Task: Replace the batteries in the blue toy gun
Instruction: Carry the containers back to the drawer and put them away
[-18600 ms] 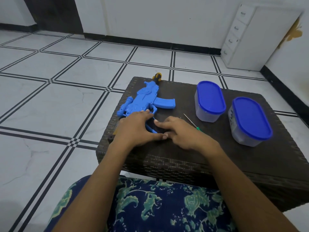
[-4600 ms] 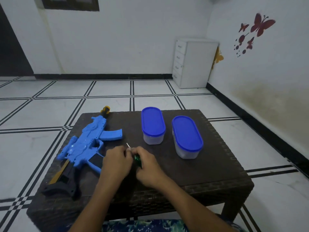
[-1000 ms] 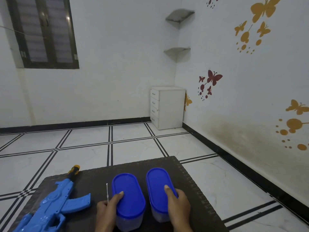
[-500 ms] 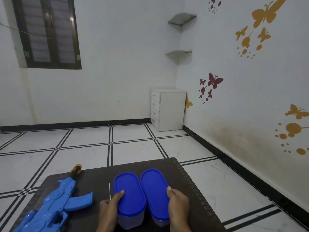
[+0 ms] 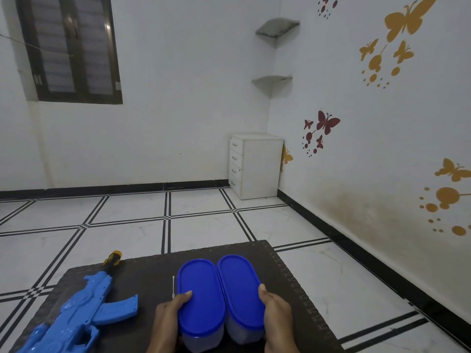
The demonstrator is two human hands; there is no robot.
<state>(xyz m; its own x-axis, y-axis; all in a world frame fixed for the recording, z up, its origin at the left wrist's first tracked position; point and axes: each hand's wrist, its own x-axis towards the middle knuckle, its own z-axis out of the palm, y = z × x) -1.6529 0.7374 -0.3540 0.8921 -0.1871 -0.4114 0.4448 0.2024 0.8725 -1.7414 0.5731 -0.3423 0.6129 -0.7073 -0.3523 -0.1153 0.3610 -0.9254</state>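
The blue toy gun (image 5: 79,312) lies on the left of the dark wicker table (image 5: 153,266), its yellow-and-black muzzle pointing away from me. Two clear oval containers with blue lids stand side by side and touching. My left hand (image 5: 168,319) grips the left container (image 5: 200,296), thumb on its lid. The right container (image 5: 239,289) is held from the outside by my right hand (image 5: 276,317). A thin screwdriver shaft (image 5: 173,286) sticks up just left of the left container, next to my left hand; its handle is hidden.
The table's far edge (image 5: 204,247) and right edge (image 5: 300,289) drop to a white tiled floor with black lines. A white drawer cabinet (image 5: 254,165) stands in the far corner. Walls are on the right and behind.
The two containers were pushed together over the last second and now touch. Both hands have stayed on them. The view has tilted slightly.
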